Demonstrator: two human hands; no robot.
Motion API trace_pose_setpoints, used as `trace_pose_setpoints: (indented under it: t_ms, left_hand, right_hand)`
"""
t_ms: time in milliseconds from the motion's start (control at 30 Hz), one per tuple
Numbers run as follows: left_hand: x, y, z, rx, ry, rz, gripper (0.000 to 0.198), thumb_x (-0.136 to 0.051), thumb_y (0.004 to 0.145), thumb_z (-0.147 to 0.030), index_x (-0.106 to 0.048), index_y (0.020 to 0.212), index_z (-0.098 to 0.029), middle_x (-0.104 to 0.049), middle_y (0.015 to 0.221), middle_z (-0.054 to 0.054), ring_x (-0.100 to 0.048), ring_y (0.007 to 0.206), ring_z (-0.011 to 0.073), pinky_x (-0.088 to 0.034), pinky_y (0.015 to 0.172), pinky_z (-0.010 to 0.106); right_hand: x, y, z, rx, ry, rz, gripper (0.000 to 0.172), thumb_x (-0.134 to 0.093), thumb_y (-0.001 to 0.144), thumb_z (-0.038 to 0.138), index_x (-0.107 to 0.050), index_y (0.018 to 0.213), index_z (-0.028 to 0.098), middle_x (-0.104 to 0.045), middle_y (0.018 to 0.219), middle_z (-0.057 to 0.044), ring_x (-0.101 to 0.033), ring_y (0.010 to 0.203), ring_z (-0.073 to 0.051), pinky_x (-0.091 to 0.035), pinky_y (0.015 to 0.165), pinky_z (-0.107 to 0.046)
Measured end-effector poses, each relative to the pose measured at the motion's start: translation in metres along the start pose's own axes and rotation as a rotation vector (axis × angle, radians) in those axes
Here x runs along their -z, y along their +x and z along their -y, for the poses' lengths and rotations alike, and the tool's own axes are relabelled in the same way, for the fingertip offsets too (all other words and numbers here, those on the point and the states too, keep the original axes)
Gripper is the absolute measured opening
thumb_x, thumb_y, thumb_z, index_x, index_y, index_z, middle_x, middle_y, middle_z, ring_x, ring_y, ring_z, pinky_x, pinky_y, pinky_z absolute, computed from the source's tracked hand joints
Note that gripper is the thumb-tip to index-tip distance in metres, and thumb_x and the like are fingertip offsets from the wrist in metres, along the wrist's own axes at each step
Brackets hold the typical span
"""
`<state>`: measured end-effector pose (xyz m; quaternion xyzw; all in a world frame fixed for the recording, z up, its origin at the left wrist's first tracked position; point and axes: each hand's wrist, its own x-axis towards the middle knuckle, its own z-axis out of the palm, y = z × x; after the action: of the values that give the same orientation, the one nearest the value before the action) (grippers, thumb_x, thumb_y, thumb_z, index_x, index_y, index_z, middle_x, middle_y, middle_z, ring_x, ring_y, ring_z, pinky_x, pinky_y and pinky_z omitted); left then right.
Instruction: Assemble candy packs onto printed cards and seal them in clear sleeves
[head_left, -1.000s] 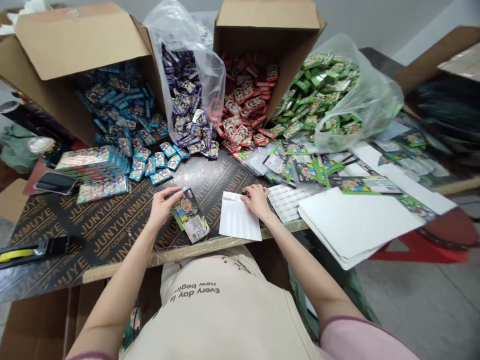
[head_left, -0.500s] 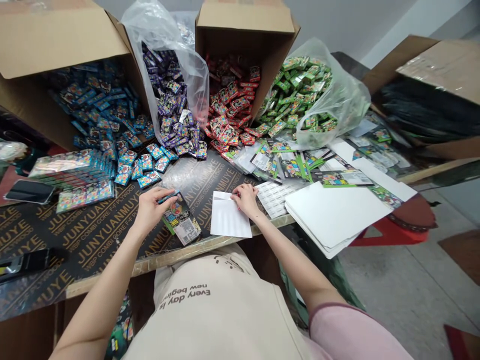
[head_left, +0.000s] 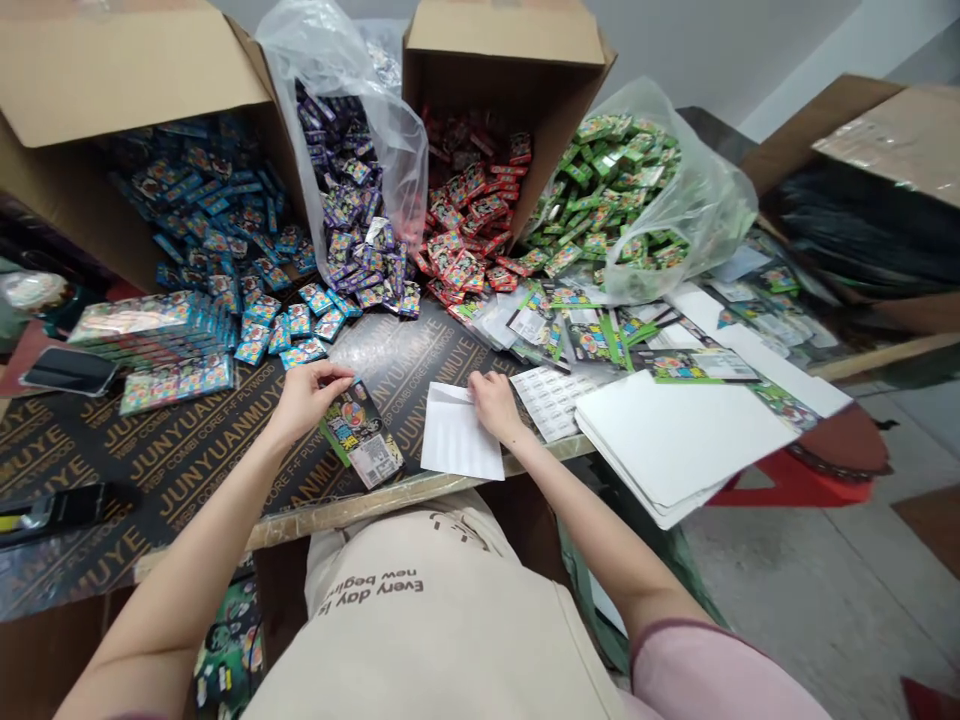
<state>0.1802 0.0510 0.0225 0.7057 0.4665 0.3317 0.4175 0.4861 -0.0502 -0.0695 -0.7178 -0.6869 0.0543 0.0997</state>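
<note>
My left hand (head_left: 313, 397) is closed in a pinch at the top edge of a dark printed pouch (head_left: 367, 440), which has green edging and a pale label panel and lies near the table's front edge. Any small thing between those fingertips is hidden. To the right, my right hand (head_left: 495, 403) has its fingers curled over the upper right corner of a white paper sheet (head_left: 459, 440). The sheet lies flat, its top strip apparently creased, and overhangs the table edge slightly.
Blue packets (head_left: 217, 210), purple packets (head_left: 356, 210), red packets (head_left: 472, 210) and green packets (head_left: 607, 180) spill from boxes and bags at the back. A label sheet (head_left: 551, 400), white card stack (head_left: 667, 440), phone (head_left: 71, 370) and stacked packs (head_left: 176, 385) lie around.
My left hand has shifted slightly at the pouch's top, and a blue bit seen near its fingers no longer shows. My right hand stays at the sheet. The view has shifted a little.
</note>
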Motion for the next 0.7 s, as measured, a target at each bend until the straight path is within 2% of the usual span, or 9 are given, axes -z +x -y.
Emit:
trace_pose_setpoints:
  t_ms: [67,133,233,333,400,467,600,700]
  left_hand:
    - [0.0,0.002,-0.003,0.069,-0.082,0.062,0.015,-0.074,0.061,-0.031,-0.075,0.068,-0.018,-0.072,0.066,0.005,-0.064,0.059,0.0191,-0.05,0.057,0.029]
    - [-0.001,0.003,-0.007,0.143,-0.165,0.124,0.017,-0.076,0.059,-0.031,-0.075,0.067,-0.016,-0.072,0.065,0.006,-0.064,0.056,0.0189,-0.05,0.056,0.029]
    - [-0.005,0.001,-0.013,0.177,-0.216,0.15,0.019,-0.078,0.06,-0.031,-0.074,0.066,-0.014,-0.071,0.063,0.006,-0.063,0.054,0.0176,-0.049,0.056,0.028]
    - [-0.009,-0.007,-0.019,0.135,-0.182,0.169,0.018,-0.075,0.066,-0.03,-0.074,0.07,-0.013,-0.072,0.065,0.006,-0.064,0.057,0.0171,-0.05,0.059,0.028]
    - [-0.01,-0.016,-0.022,0.069,-0.112,0.172,0.016,-0.069,0.073,-0.028,-0.075,0.077,-0.014,-0.073,0.072,0.006,-0.066,0.064,0.0175,-0.051,0.064,0.029]
    - [-0.009,-0.026,-0.023,-0.048,-0.008,0.108,0.014,-0.069,0.075,-0.026,-0.076,0.081,-0.016,-0.073,0.082,0.007,-0.067,0.075,0.0183,-0.051,0.071,0.03]
    - [-0.009,-0.042,-0.02,-0.232,0.135,-0.067,0.011,-0.074,0.074,-0.023,-0.076,0.084,-0.02,-0.071,0.081,0.005,-0.065,0.076,0.0173,-0.05,0.07,0.029]
    - [-0.012,-0.046,-0.016,-0.281,0.12,-0.111,0.007,-0.073,0.075,-0.02,-0.074,0.082,-0.019,-0.069,0.075,0.004,-0.064,0.071,0.016,-0.049,0.066,0.028]
  right_hand:
    - [0.008,0.009,0.004,-0.046,0.114,-0.041,0.013,-0.042,0.089,0.016,-0.055,0.089,0.017,-0.063,0.083,-0.012,-0.053,0.081,-0.026,-0.035,0.075,-0.036]
    - [0.019,0.021,0.02,-0.063,0.375,-0.112,0.008,-0.048,0.088,0.024,-0.052,0.093,0.018,-0.064,0.091,-0.012,-0.057,0.086,-0.026,-0.039,0.078,-0.036]
    - [0.037,0.038,0.063,-0.001,0.918,-0.128,0.025,-0.059,0.083,0.037,-0.048,0.101,0.023,-0.064,0.103,-0.009,-0.061,0.094,-0.023,-0.045,0.083,-0.037]
    - [0.048,0.046,0.111,0.071,1.269,-0.037,0.035,-0.066,0.077,0.039,-0.047,0.103,0.025,-0.067,0.094,-0.003,-0.065,0.087,-0.019,-0.049,0.08,-0.035]
    - [0.049,0.046,0.131,0.094,1.34,-0.019,0.035,-0.069,0.075,0.036,-0.049,0.102,0.024,-0.067,0.082,0.0,-0.066,0.078,-0.017,-0.05,0.075,-0.032]
    - [0.047,0.044,0.14,0.108,1.336,-0.044,0.033,-0.07,0.074,0.032,-0.051,0.1,0.023,-0.066,0.074,0.002,-0.064,0.07,-0.015,-0.051,0.071,-0.03]
    - [0.046,0.033,0.138,0.157,1.249,-0.161,0.026,-0.067,0.077,0.026,-0.054,0.1,0.023,-0.065,0.074,0.002,-0.064,0.068,-0.014,-0.051,0.071,-0.03]
    - [0.048,0.031,0.135,0.189,1.199,-0.197,0.026,-0.067,0.078,0.025,-0.055,0.101,0.023,-0.066,0.075,0.002,-0.064,0.069,-0.014,-0.051,0.072,-0.03]
